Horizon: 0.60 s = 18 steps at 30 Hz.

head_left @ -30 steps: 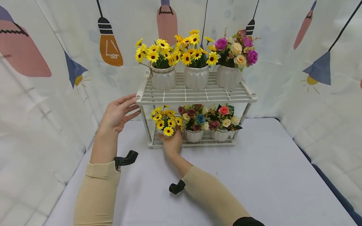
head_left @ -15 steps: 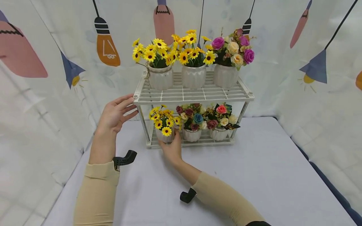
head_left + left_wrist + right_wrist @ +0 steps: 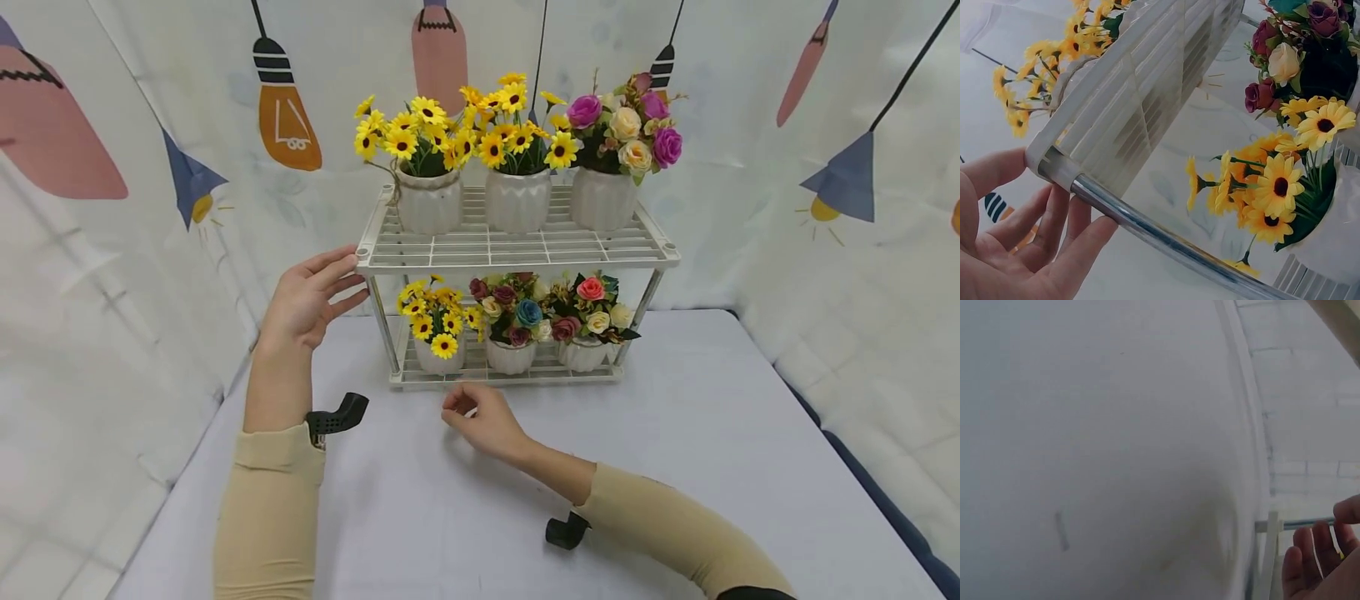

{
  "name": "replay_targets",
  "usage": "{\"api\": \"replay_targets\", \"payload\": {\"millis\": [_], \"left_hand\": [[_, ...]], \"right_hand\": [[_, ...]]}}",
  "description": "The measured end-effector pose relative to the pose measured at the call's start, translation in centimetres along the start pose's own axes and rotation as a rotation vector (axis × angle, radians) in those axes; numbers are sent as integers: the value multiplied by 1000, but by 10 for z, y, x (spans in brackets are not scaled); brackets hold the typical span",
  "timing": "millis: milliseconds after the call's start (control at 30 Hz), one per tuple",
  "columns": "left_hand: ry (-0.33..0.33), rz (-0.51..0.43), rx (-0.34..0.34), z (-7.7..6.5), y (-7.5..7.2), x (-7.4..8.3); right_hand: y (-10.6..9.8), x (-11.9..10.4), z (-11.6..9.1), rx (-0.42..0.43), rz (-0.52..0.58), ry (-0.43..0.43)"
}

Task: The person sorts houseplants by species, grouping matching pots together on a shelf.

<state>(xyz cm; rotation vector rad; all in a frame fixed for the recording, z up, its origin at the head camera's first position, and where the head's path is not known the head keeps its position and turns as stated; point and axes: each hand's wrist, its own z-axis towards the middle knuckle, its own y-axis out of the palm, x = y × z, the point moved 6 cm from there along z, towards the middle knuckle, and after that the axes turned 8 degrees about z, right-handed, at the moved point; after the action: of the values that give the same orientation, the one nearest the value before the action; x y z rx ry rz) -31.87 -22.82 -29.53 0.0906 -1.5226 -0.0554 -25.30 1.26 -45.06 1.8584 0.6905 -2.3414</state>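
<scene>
A white two-tier wire shelf with metal posts stands on the table. My left hand is at its upper left corner; in the left wrist view the fingers lie against the corner and metal post. My right hand, loosely curled with nothing in it, is in front of the lower tier, apart from it. Nearest to it, a white pot of yellow daisies stands upright at the lower left. Beside that are a pot of mixed roses and another with a coral rose.
On the top tier stand two pots of yellow daisies and a pot of purple and cream roses. A pale cloth covers the table. A printed curtain hangs behind and at both sides.
My right hand has let go of the lower left daisy pot and drawn back toward me and slightly right. The pot stays on the lower tier. My left hand remains at the shelf corner.
</scene>
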Motion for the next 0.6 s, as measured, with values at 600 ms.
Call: {"api": "replay_targets", "payload": {"millis": [600], "left_hand": [[83,105,98,-12,-2,-29]], "right_hand": [[-153,49,-78,-8,-283,6]]}}
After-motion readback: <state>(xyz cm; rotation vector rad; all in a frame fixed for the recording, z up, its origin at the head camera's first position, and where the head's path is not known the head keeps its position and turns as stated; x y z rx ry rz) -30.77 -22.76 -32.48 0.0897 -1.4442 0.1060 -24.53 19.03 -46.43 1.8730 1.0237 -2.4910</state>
